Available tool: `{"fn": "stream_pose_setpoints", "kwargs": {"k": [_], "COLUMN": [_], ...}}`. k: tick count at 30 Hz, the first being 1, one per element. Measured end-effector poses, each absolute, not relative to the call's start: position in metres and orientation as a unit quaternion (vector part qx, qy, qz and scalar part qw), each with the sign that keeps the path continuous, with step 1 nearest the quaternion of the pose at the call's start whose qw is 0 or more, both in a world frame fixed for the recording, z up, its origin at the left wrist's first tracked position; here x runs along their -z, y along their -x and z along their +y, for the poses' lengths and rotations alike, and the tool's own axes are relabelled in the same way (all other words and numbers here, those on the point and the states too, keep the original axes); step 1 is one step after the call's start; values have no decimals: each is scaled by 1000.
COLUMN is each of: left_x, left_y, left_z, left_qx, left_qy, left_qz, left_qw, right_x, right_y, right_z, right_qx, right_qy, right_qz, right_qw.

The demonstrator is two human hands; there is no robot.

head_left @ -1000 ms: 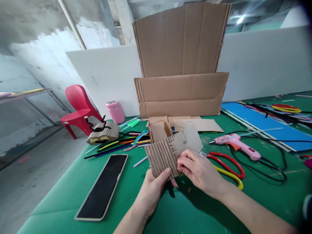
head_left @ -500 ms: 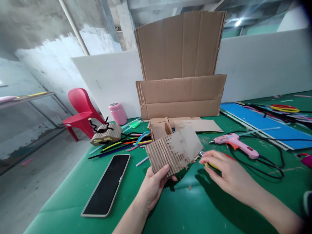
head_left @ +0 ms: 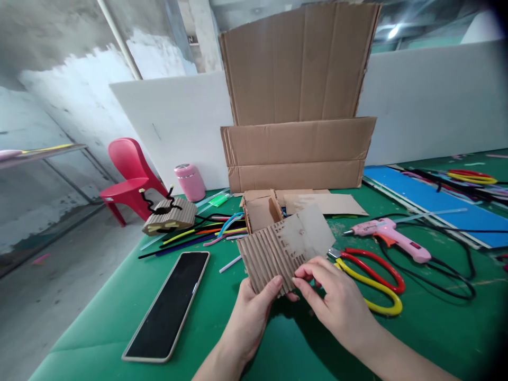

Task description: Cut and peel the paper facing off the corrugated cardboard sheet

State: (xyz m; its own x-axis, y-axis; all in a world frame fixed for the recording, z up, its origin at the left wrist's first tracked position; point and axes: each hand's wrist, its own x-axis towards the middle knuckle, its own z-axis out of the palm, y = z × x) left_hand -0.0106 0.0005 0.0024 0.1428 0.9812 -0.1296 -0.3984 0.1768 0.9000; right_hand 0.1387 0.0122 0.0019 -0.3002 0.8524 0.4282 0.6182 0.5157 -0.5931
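A single character, apparently a capital N, is being displayed on the small dark sign-like patch beside the pale grey concrete pillar, in the left part of the background (whether it is being accompanied by further letters, partly hidden, cannot be told). Small dark print is being carried on the body of the pink plastic glue gun with the orange trigger, but its characters are being rendered too tiny and blurred to be read. Only that one letter is being shown legibly.
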Motion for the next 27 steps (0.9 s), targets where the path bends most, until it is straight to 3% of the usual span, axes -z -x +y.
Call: {"fn": "stream_pose_setpoints", "kwargs": {"k": [9, 15, 21, 27], "left_x": [-1, -4, -7, -15], "left_y": [10, 14, 23, 33], "left_z": [1, 8, 4, 9], "left_qx": [-526, -564, -576, -629], "left_qy": [-377, -275, -234, -237], "left_qz": [431, 398, 378, 361], "left_qw": [629, 670, 686, 647], "right_x": [-1, -6, 10, 19], "right_y": [-135, -164, -225, -247], "right_z": [11, -11, -10, 17], "right_qx": [-117, -229, -55, -39], "right_qy": [479, 469, 562, 624], "right_qz": [-817, -809, -778, -757], "right_qw": [300, 271, 276, 190]}}
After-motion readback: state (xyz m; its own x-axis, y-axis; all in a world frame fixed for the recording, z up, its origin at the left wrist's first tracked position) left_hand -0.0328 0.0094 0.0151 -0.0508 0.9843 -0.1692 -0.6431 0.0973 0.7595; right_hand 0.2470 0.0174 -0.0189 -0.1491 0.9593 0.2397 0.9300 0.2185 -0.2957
